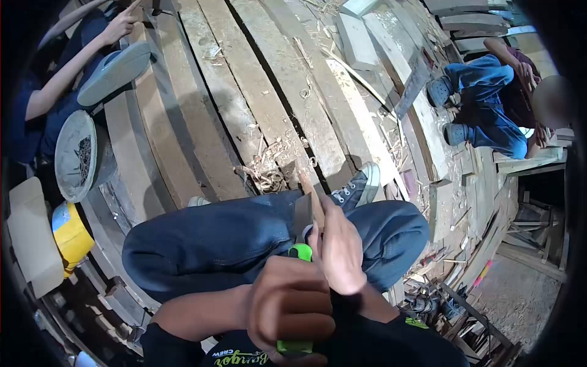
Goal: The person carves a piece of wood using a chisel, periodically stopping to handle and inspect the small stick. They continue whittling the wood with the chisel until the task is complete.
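My left hand (290,303) is a closed fist around the bright green handle of a bladed tool (302,215). Its flat grey blade points away from me; I cannot make out its exact kind. Just right of it, my right hand (341,248) is closed on a narrow wooden stick (310,191), fingers wrapped along its near part. Blade and stick lie side by side, close together, over my crossed legs. The stick's far end reaches down toward a pile of wood shavings (269,171) on the planks.
Rough planks (232,110) with dark gaps form the floor. At left stand a bucket (74,156) and a yellow container (71,235). One person (116,30) sits upper left, another (489,98) at right. A handsaw (411,85) and wood blocks (358,43) lie ahead.
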